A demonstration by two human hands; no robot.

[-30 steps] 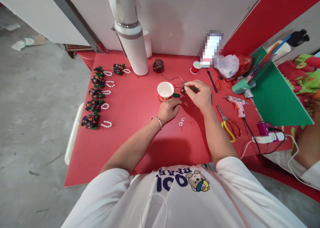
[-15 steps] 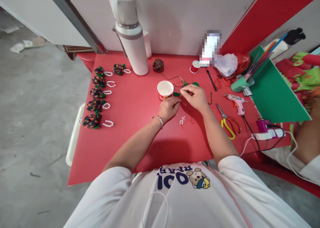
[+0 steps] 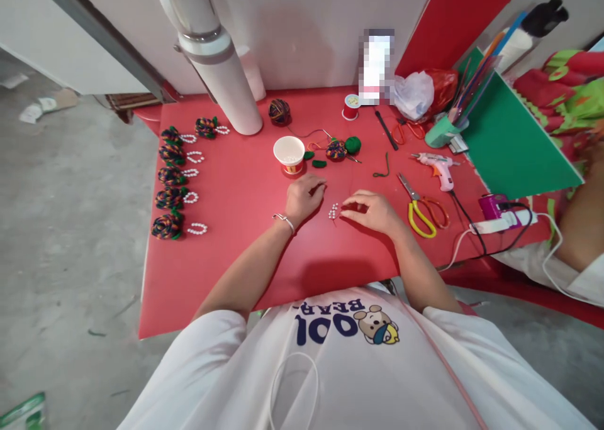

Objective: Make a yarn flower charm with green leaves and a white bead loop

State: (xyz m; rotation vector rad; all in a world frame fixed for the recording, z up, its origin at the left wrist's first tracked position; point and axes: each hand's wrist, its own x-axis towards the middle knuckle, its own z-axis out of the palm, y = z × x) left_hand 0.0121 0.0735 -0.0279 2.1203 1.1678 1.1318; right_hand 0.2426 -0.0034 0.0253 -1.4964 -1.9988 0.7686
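Note:
A small group of white beads on red thread lies on the red table. My right hand is just right of these beads, its thumb and fingertips slightly apart and close to the thread. To their upper left is my left hand, fingers curled together; anything pinched in them is too small to make out. Behind it stands a paper cup with white beads inside. A multicoloured crocheted piece lies farther back beside a green yarn ball, with small green pieces nearby.
Several yarn flowers with bead loops line the left side. A tall flask, yarn ball and thread spool stand at the back. Yellow-handled scissors, a pink glue gun and a power strip are right.
My right hand has come back from the crocheted piece to the loose beads, uncovering that piece. My left hand stays near the cup, fingers still curled. The camera view has shifted somewhat.

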